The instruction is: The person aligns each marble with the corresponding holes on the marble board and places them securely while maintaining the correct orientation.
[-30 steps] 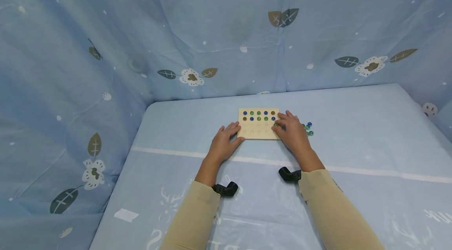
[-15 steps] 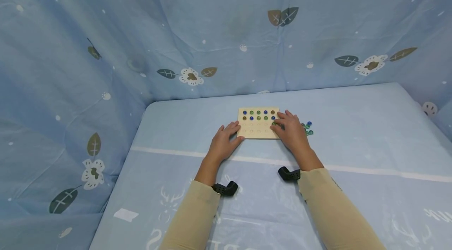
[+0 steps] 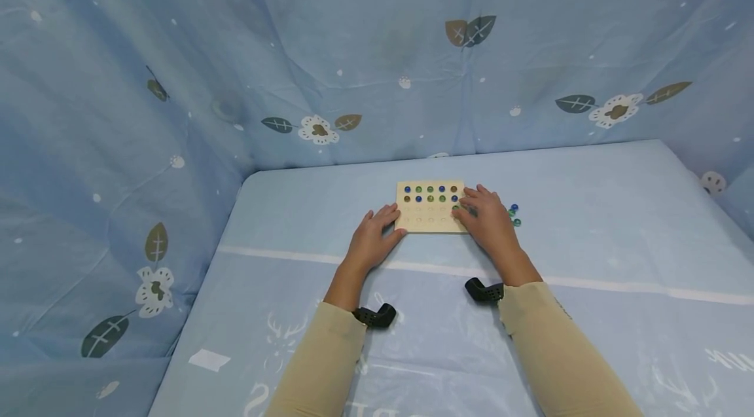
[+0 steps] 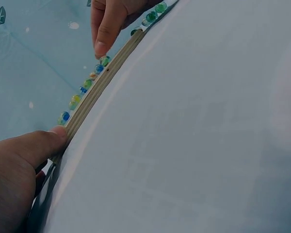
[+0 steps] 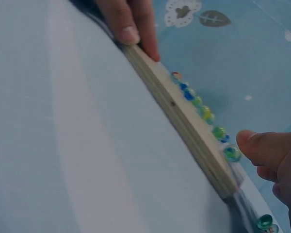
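On the bed-like surface lies a pale wooden board with rows of round hollows. Glass marbles fill its two far rows, mostly blue, green and amber. My left hand rests at the board's left near corner, fingers along the side and thumb on the near edge. At the right end of the third row, my right hand has thumb and index finger about a green marble. The left wrist view shows that thumb just over a green marble. Part of the board's right side is hidden by the right hand.
Several loose marbles lie right of the board, partly behind the right hand. A white label is at the left on the pale blue cover. Patterned blue fabric hangs behind and to the left.
The green marble at the right hand's fingertips has shifted slightly left and now sits at the right end of the third row. The left hand has stayed put.
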Demonstrator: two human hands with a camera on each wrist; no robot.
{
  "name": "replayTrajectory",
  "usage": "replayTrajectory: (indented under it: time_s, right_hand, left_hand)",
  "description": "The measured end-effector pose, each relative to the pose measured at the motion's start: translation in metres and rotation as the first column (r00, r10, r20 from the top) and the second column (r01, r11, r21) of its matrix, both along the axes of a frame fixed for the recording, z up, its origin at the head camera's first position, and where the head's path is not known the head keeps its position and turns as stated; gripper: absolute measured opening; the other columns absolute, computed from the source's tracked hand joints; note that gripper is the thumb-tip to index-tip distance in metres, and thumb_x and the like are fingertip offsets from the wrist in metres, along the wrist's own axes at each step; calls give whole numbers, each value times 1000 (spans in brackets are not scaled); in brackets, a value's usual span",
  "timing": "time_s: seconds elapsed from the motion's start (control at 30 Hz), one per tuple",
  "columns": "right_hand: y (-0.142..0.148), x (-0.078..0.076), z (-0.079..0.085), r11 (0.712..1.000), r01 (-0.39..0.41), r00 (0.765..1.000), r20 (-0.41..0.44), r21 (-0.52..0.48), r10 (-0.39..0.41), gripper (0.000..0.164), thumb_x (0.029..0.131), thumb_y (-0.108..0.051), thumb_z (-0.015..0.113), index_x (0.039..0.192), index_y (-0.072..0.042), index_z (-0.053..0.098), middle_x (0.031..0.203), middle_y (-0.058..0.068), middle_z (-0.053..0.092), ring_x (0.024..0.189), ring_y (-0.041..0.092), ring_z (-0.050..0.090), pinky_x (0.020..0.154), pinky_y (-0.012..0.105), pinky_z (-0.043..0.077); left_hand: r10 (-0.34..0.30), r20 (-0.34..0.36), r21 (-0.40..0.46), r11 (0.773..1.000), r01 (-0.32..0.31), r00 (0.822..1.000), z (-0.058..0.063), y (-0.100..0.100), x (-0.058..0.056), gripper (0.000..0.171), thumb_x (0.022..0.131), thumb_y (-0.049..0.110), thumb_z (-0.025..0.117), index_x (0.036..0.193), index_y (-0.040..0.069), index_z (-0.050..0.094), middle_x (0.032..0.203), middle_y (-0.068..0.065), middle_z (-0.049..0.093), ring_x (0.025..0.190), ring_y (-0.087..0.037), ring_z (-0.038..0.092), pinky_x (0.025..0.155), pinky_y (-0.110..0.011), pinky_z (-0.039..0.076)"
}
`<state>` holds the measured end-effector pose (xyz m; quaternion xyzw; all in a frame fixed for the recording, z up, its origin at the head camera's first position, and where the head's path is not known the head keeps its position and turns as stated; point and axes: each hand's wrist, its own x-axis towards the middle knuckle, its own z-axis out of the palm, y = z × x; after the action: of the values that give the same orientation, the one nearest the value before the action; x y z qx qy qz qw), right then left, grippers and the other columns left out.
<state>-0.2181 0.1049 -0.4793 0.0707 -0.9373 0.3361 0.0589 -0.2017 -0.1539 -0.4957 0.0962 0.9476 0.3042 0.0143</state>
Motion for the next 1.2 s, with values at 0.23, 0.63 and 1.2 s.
replayTrajectory:
  time_s: [0.23, 0.63, 1.2]
  right_hand:
    - [25, 0, 7, 988, 95, 995, -26, -124, -99, 39, 92, -23, 70, 123, 1, 67, 143, 17, 54, 144, 35, 35, 121, 56, 20]
    - [68, -2, 4, 960, 206, 976, 110, -191, -188, 43, 95, -31, 66, 126, -1, 65, 151, 12, 46, 149, 32, 25, 119, 60, 22]
    - [64, -6, -10, 997, 31, 989, 143, -74, -21, 31, 94, -22, 67, 118, -4, 70, 153, 11, 43, 151, 33, 20, 119, 60, 21]
  left_hand:
    - [3, -6, 4, 1000, -3, 1000, -1, -2, 0, 57, 93, 39, 67, 144, 17, 52, 154, 8, 42, 144, -12, 37, 125, -36, 17]
    - [21, 4, 40, 999, -21, 1000, 0, -2, 1, 56, 92, 38, 68, 142, 17, 54, 153, 9, 43, 144, -11, 36, 125, -35, 15]
    - [14, -6, 37, 999, -14, 1000, -2, 2, 3, 56, 92, 38, 68, 143, 17, 53, 153, 9, 43, 144, -12, 37, 125, -37, 16]
